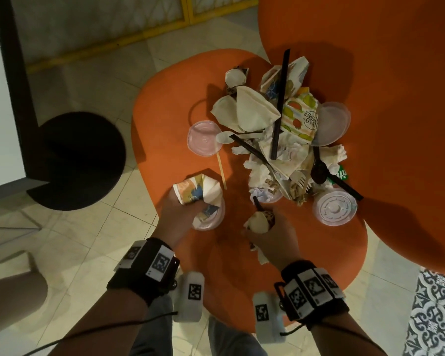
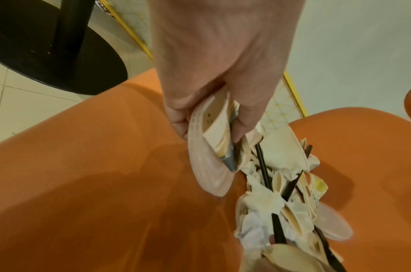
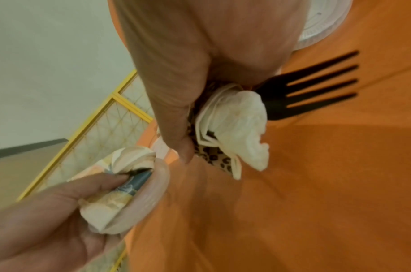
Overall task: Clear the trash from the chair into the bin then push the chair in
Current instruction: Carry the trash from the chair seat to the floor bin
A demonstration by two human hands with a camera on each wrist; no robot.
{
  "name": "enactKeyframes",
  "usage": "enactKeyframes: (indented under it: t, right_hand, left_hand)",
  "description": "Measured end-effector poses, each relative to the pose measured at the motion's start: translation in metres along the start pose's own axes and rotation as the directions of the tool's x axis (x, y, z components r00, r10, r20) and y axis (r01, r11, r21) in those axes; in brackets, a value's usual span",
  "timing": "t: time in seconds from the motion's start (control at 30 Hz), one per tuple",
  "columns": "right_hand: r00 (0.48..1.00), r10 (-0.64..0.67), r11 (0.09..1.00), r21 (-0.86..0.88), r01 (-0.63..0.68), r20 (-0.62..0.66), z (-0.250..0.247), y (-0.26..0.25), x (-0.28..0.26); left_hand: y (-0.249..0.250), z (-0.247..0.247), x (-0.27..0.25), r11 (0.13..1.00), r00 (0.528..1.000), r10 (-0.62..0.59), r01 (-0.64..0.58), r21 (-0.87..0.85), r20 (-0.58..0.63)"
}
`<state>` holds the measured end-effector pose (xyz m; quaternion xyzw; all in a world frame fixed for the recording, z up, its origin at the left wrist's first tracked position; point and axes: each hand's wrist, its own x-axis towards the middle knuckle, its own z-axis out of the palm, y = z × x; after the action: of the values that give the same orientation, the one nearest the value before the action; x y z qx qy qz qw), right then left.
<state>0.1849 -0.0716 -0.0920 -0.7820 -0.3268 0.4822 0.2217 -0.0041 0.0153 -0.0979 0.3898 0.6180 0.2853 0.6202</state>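
A heap of trash (image 1: 280, 140) lies on the orange chair seat (image 1: 170, 104): crushed paper cups, napkins, black straws, cutlery, plastic lids. At the seat's near left, my left hand (image 1: 175, 214) grips a crushed printed paper cup (image 1: 198, 188) together with a clear plastic lid (image 1: 213, 219). The left wrist view shows its fingers (image 2: 246, 117) curled round the cup (image 2: 219, 125) and the lid (image 2: 209, 174). My right hand (image 1: 270, 235) grips a wad of napkin (image 3: 237, 125), a leopard-print cup (image 3: 213, 156) and a black fork (image 3: 316, 88). No bin is in view.
The chair's orange backrest (image 1: 370, 47) rises at the right. Loose lids (image 1: 204, 138) (image 1: 334, 206) lie on the seat. A black round table base (image 1: 82, 160) stands on the tiled floor at the left. Behind runs a yellow-framed partition (image 1: 113, 42).
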Motion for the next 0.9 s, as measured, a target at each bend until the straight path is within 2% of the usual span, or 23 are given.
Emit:
enactKeyframes:
  t: [0.1,0.23,0.4,0.5,0.6,0.73,0.83,0.9]
  right_hand:
    - [0.999,-0.041,0.992,0.120,0.041,0.005,0.000,-0.017,-0.004]
    - [0.993,-0.109,0.970,0.226,0.094,0.053,0.015,-0.052,-0.013]
    - [0.965,-0.172,0.961,0.247,0.120,0.198,0.097,-0.101,-0.030]
    - [0.937,-0.182,0.970,0.209,0.122,0.299,0.179,-0.121,-0.044]
    - [0.894,-0.147,0.985,0.149,0.092,0.423,0.284,-0.138,-0.068]
    - [0.808,-0.070,0.997,0.007,0.081,0.585,0.445,-0.160,-0.113]
    - [0.737,0.019,0.992,-0.105,0.070,0.675,0.560,-0.173,-0.146]
    - [0.697,0.093,0.973,-0.212,0.087,0.711,0.630,-0.180,-0.163]
  left_hand:
    - [0.010,-0.009,-0.010,0.995,0.999,0.037,-0.037,-0.097,0.003]
    - [0.008,-0.037,-0.027,0.981,0.998,-0.006,-0.005,-0.193,-0.057]
    - [-0.032,-0.125,-0.068,0.962,0.967,-0.068,-0.001,-0.271,-0.245]
    - [-0.062,-0.194,-0.091,0.949,0.905,-0.171,0.045,-0.312,-0.389]
    - [-0.100,-0.275,-0.115,0.920,0.825,-0.304,0.124,-0.373,-0.476]
    - [-0.155,-0.400,-0.151,0.889,0.712,-0.417,0.190,-0.417,-0.565]
    - [-0.200,-0.494,-0.176,0.846,0.609,-0.508,0.221,-0.485,-0.609]
    - [-0.221,-0.553,-0.185,0.837,0.582,-0.532,0.247,-0.489,-0.615]
